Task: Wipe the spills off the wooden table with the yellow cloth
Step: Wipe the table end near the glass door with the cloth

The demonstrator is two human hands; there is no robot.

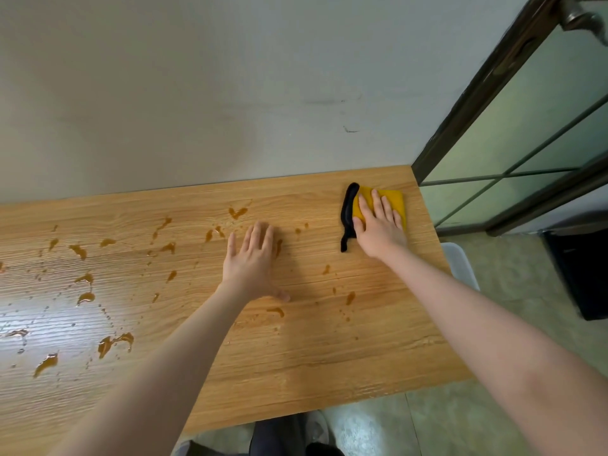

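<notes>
The cloth (391, 202), yellow with a black edge, lies flat near the far right corner of the table (329, 357), bearing no readable writing. The right hand (378, 225) presses on it with straight, spread fingers, arm reaching forward. The left hand (251, 261) rests palm-down on bare wood, fingers relaxed, thumb out. Amber spills (115, 343) dot the table, mostly to the left. A glass door (526, 143) stands right of the table.

Head view looks steeply down, close over the wooden table (329, 340).
</notes>
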